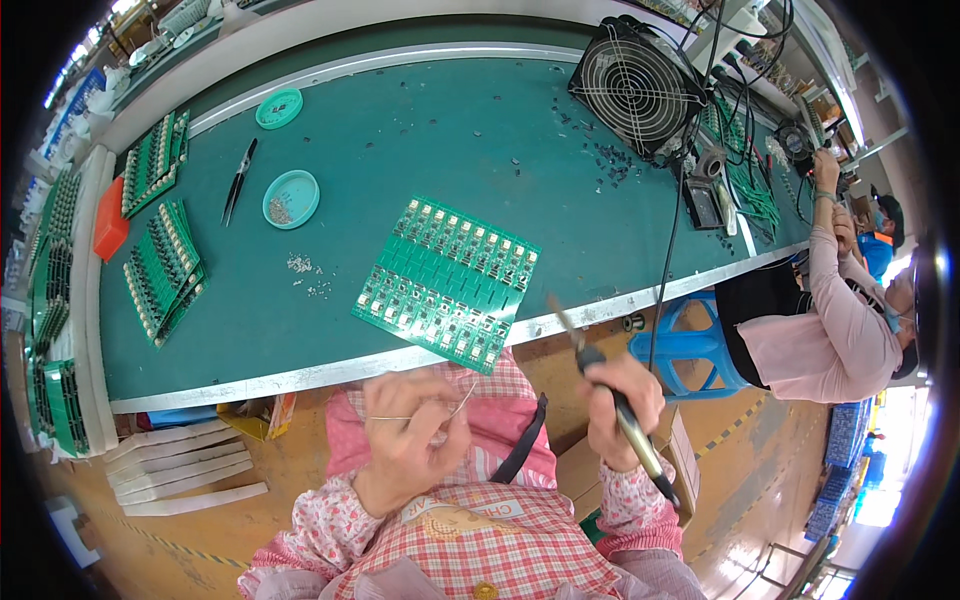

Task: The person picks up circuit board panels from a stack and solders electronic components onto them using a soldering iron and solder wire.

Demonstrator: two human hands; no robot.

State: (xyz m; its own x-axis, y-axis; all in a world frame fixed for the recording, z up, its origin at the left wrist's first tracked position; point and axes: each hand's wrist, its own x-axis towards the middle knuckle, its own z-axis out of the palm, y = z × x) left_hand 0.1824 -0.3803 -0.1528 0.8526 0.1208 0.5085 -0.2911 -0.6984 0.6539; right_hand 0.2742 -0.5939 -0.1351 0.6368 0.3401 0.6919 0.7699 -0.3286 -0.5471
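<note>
My left hand (412, 432) is closed around a thin solder wire (467, 398), whose end sticks up past the fingers near the bench's front edge. In my right hand (618, 400) a soldering iron (636, 440) is gripped by its dark and gold handle, its tip pointing up and left over that edge. Neither the wire nor the iron touches the green circuit board panel (447, 284), which lies tilted on the mat in front of me. Rows of small components run along the panel, and its nearest corner reaches the metal edge.
On the left lie tweezers (238, 182), a turquoise dish (291, 200) of small parts, loose parts (308, 272) and stacked boards (166, 268). A fan (638, 88) stands at the back right near scattered black bits (615, 163). A co-worker (840, 330) sits at the right.
</note>
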